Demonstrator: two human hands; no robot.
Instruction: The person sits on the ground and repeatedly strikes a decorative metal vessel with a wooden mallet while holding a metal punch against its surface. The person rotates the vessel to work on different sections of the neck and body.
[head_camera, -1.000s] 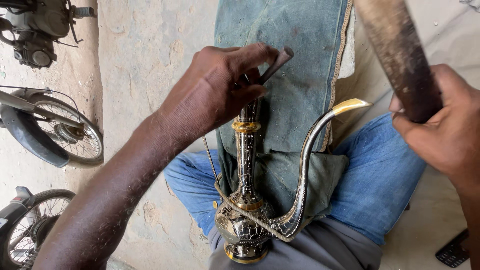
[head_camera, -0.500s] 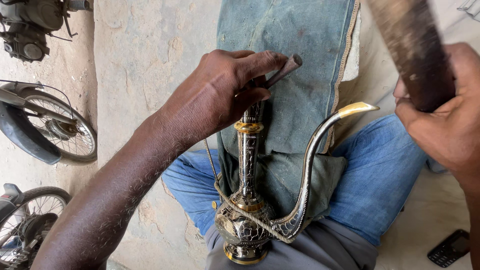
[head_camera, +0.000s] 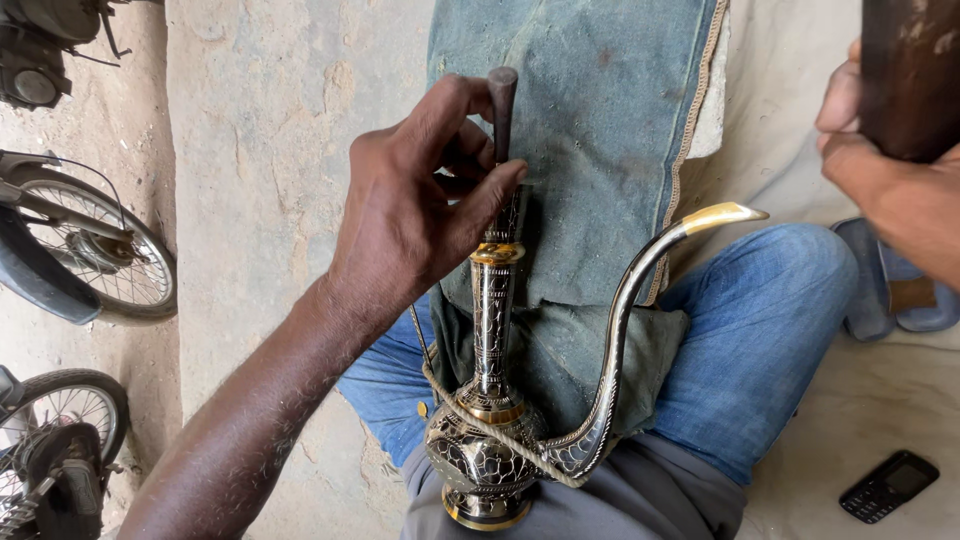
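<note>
- One rough concrete floor (head_camera: 270, 150) spreads under everything, pale, pitted and dusty.
- One worn strip of denim cloth (head_camera: 590, 130) lies over my lap, faded blue-green, with a frayed stitched edge on its right side.
- My two legs (head_camera: 760, 330) are in blue jeans, bent to either side of the cloth.
- Two spoked wheels show at the left edge: one wheel (head_camera: 100, 260) higher up, a second wheel (head_camera: 60, 420) lower down, both with dark rubber tyres.
- One metal jug (head_camera: 490, 440) rests against the cloth between my legs, its round belly near my waist. It is shiny, engraved all over with dark patterns, with gold bands on the long thin neck and at the foot.
- Its one spout (head_camera: 640, 300) curves up in a thin S shape to a gold tip, and a thin cord loops round the belly.
- My left hand (head_camera: 410, 210) is closed narrowly round one small punch (head_camera: 502, 110), a dark metal rod pinched between thumb and fingers, set at the top of the jug's neck.
- My right hand (head_camera: 880, 150) grips one thick wooden handle (head_camera: 910, 70), dark and scuffed, raised at the top right.
- One grey sandal (head_camera: 900, 295) lies beside my right knee.
- One small black phone (head_camera: 888, 485) lies on the floor at the lower right.
</note>
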